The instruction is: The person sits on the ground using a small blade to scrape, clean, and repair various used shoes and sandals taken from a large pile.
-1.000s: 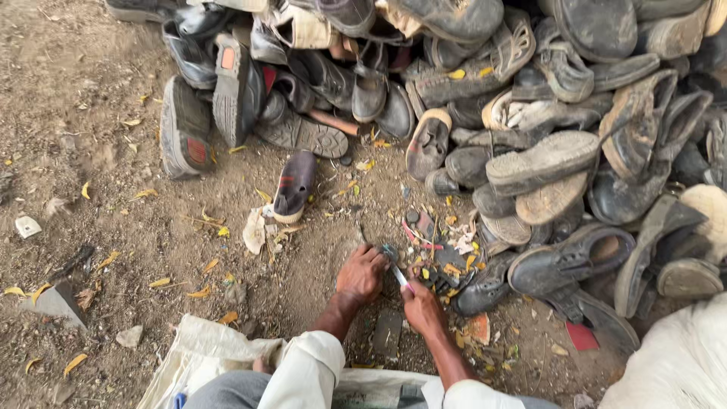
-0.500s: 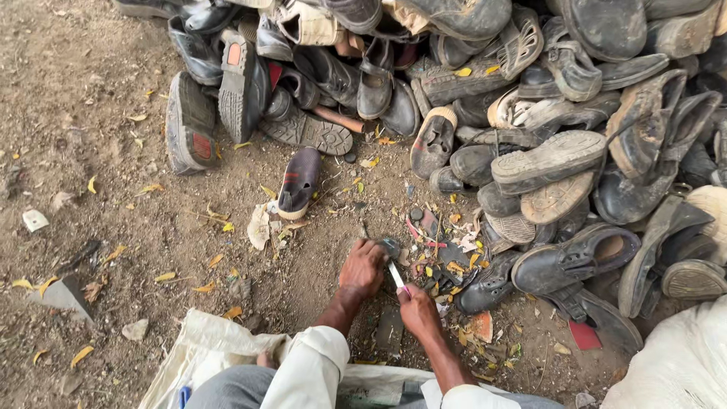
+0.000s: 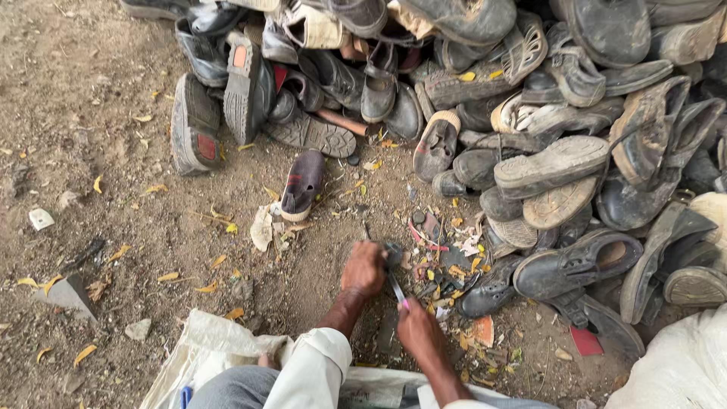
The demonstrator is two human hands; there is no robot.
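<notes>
My left hand (image 3: 363,269) is closed around a small dark piece of shoe material (image 3: 392,256), pressing it to the dirt ground. My right hand (image 3: 416,327) grips a knife (image 3: 397,289) whose pale blade points up toward the left hand. The two hands are close together, just in front of my knees. A litter of small coloured scraps (image 3: 447,269) lies right beside them. A single dark shoe with a light sole (image 3: 301,183) lies alone a little beyond my left hand.
A big heap of worn dark shoes and soles (image 3: 530,113) fills the far and right side. A white sack (image 3: 212,352) lies under my legs and another white sack (image 3: 681,367) at the lower right. Stones and yellow leaves dot the dirt at left.
The hands stay together at the same spot over the scraps; the view has shifted slightly. The knife remains in the right hand.
</notes>
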